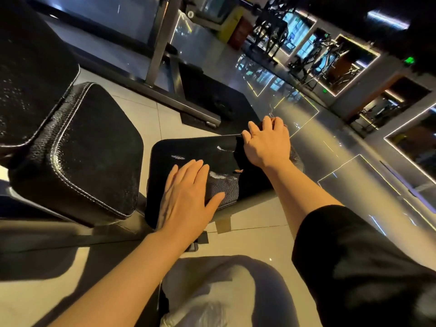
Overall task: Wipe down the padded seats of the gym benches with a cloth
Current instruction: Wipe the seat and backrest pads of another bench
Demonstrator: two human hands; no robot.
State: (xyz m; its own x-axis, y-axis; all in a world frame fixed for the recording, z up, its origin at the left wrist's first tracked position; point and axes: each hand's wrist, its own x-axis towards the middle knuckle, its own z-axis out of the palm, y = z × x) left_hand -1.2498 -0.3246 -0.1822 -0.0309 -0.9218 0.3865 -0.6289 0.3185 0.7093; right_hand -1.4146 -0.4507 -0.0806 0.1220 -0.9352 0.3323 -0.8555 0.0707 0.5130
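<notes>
Cloth (236,159), dark, is spread over the small seat pad (188,147), pinned flat under the released left hand (186,194) and gripped at its far edge by the right hand (266,142); long overlapping strokes are best made.

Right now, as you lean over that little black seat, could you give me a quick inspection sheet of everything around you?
Surface: small black seat pad, torn, pale streaks near the rip.
Job's things: cloth, only a brownish bit showing past the right hand's fingers at the pad's far corner.
Clutter: nothing seen.
Hands: left hand lies flat on the pad's near edge, fingers straight; right hand curls over the far corner, on the cloth.
Cables: nothing seen.
Surroundings: bigger black pad beside it, metal frame, pale tiled floor, machines far off, dim lighting.
</notes>
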